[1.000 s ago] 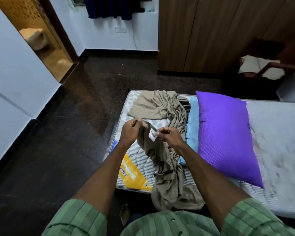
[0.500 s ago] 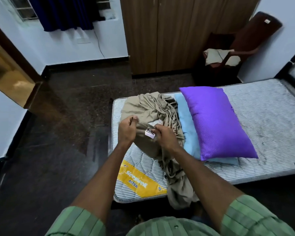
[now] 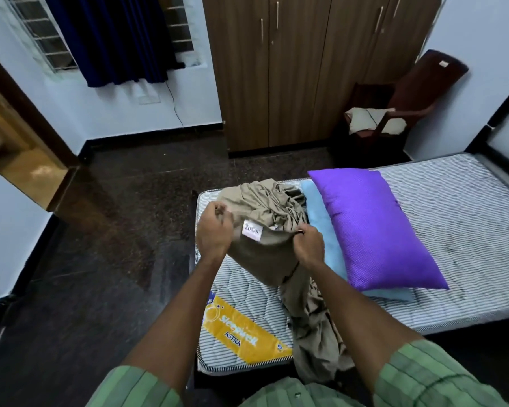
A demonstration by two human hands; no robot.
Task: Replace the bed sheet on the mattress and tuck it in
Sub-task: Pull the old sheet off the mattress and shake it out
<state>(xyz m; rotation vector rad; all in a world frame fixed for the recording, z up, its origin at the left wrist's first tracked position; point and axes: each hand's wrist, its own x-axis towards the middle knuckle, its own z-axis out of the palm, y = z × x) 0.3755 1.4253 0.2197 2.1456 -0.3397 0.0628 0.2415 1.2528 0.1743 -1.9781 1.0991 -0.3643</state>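
A crumpled beige bed sheet (image 3: 262, 254) lies bunched on the near end of a bare striped mattress (image 3: 453, 218), part of it trailing over the front edge. My left hand (image 3: 213, 232) and my right hand (image 3: 309, 245) each grip the sheet's edge, stretching a taut span between them. A white brand tag (image 3: 252, 230) shows on that span. A purple pillow (image 3: 373, 227) rests on a light blue pillow (image 3: 321, 227) just right of the sheet.
A yellow label (image 3: 241, 333) marks the mattress corner. A brown wardrobe (image 3: 291, 69) stands behind the bed, with a dark chair (image 3: 400, 104) holding cloth beside it. The black bed frame headboard (image 3: 506, 124) is at right. A doorway (image 3: 15, 142) opens at left onto dark floor (image 3: 100, 259).
My hands have spread farther apart along the sheet's edge, pulling it taut and turning the tag into plain view. My head has swung right and up, showing more of the mattress.
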